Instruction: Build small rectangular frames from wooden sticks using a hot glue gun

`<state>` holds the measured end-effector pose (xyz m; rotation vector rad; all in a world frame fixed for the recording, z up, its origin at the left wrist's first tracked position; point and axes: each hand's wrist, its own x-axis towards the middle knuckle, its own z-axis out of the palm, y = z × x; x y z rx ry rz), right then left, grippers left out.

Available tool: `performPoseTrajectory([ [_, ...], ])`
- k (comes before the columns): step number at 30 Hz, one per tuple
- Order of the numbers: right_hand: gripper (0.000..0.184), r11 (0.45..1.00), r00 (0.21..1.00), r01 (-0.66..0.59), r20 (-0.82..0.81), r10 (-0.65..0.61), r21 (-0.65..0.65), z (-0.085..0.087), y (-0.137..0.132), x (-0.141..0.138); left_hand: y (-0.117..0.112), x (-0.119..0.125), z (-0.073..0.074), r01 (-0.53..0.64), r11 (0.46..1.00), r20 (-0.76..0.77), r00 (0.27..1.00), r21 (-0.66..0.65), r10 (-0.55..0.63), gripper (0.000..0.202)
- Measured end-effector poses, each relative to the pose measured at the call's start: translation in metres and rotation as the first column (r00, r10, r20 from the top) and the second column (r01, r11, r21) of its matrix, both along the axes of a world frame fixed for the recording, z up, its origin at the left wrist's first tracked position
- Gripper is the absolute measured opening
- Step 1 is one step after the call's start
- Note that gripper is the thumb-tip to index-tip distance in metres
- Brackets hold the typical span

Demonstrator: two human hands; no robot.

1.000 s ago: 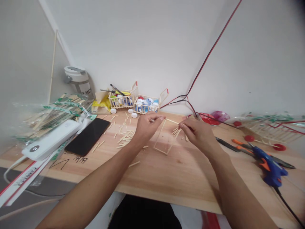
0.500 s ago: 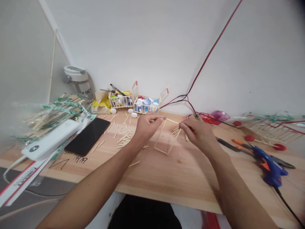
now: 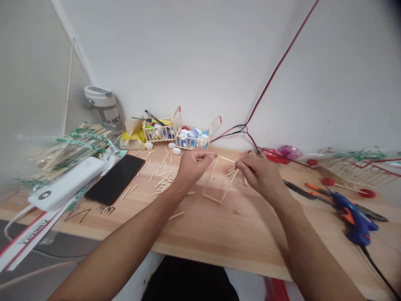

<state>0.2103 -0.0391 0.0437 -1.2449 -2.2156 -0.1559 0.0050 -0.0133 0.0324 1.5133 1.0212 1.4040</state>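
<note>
Between my two hands is a rectangular frame of thin wooden sticks (image 3: 226, 159), its near end low over the table. My left hand (image 3: 198, 164) pinches the far left corner between thumb and fingertips. At the far right corner, my right hand (image 3: 255, 171) has its thumb and fingers closed on the frame. Short cut sticks (image 3: 165, 180) lie scattered left of the frame, and a few more short sticks (image 3: 231, 172) show behind it near my right hand.
Two small stick carts (image 3: 191, 140) filled with bottle caps stand against the wall. On the right lie a blue glue gun (image 3: 354, 217) and orange-handled pliers (image 3: 310, 190), near a wrapped stick cart (image 3: 360, 169). A phone (image 3: 114, 179), white power bank (image 3: 67, 184) and bagged sticks (image 3: 84, 144) are left.
</note>
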Motion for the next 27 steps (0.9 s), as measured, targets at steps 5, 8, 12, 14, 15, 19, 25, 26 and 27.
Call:
performPoseTrajectory([
  [5,0.027,1.0,1.0,0.003,-0.005,-0.003,-0.011,0.0,-0.001,0.0,-0.002,0.0,0.002,-0.004,1.0,0.021,1.0,-0.027,0.004,0.01],
  [8,0.027,1.0,1.0,-0.001,-0.014,0.001,-0.012,0.001,0.0,0.0,-0.001,0.0,0.001,-0.006,0.999,0.022,1.0,-0.044,0.007,0.011],
  [12,0.028,1.0,1.0,-0.002,-0.014,0.002,-0.007,0.0,0.001,0.002,0.002,0.0,-0.003,-0.016,0.998,0.016,1.0,-0.068,0.017,0.011],
  [14,0.027,1.0,1.0,0.006,-0.01,-0.006,0.002,0.0,0.001,0.002,0.003,0.0,-0.004,-0.018,0.996,0.022,1.0,-0.087,0.02,0.011],
  [15,0.027,1.0,1.0,0.01,-0.009,-0.01,0.007,0.0,0.001,0.003,0.004,0.0,-0.005,-0.015,0.995,0.029,0.999,-0.099,0.018,0.011],
  [19,0.026,1.0,1.0,0.016,-0.011,-0.016,0.007,0.0,0.0,0.002,0.007,-0.001,-0.011,0.043,0.984,0.083,0.996,-0.175,-0.029,0.011],
  [25,0.027,1.0,1.0,0.007,-0.022,-0.007,-0.004,0.002,-0.001,0.001,0.014,-0.004,-0.019,0.066,0.975,0.197,0.98,-0.211,-0.024,0.016],
  [26,0.026,1.0,1.0,0.008,-0.023,-0.008,-0.001,0.002,-0.001,0.001,0.015,-0.004,-0.019,0.056,0.975,0.207,0.978,-0.216,-0.01,0.016],
  [27,0.026,1.0,1.0,0.01,-0.023,-0.01,0.001,0.002,-0.001,0.001,0.015,-0.005,-0.018,0.04,0.974,0.212,0.977,-0.222,0.008,0.016],
])
